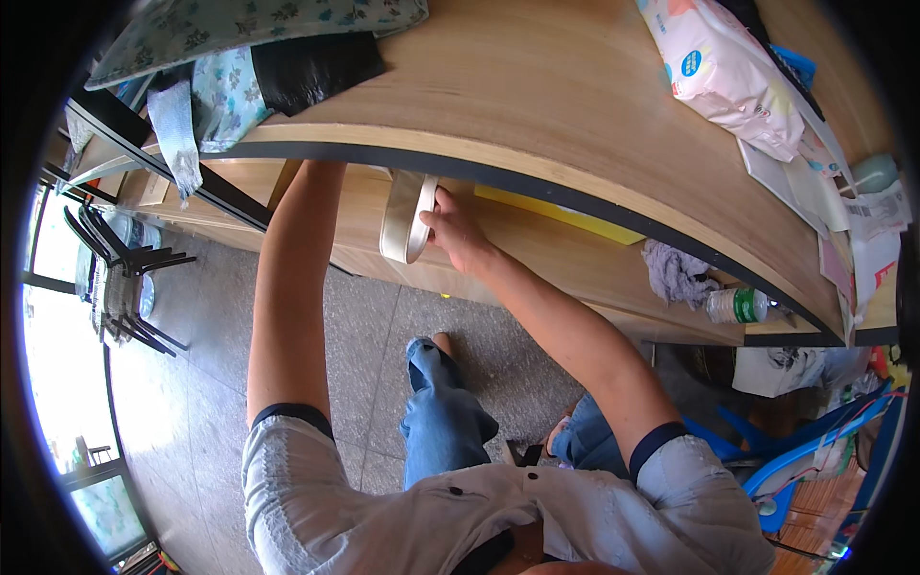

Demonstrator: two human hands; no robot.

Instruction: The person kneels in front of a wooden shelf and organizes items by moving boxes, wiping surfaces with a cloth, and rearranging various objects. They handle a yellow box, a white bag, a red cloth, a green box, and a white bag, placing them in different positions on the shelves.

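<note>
My right hand point(458, 228) grips the edge of a cream-white strap or band-like piece point(402, 219), thumb on its near side, in front of the lower wooden shelf. The piece hangs down in a narrow loop, and its upper end is hidden beneath the upper shelf. My left forearm reaches up under the upper wooden shelf point(503, 79), and its black front edge hides the left hand, so what that hand touches does not show. On the lower shelf point(359, 230), right of the right hand, lies a flat yellow item point(560, 215).
A crumpled lilac cloth point(675, 273) and a plastic bottle point(740, 305) lie at the lower shelf's right end. A pink-white package point(733, 72) and papers are on the upper shelf. Floral fabric point(230, 93) overhangs at left. A blue chair point(812, 438) stands right, black stacked frames point(129, 266) left.
</note>
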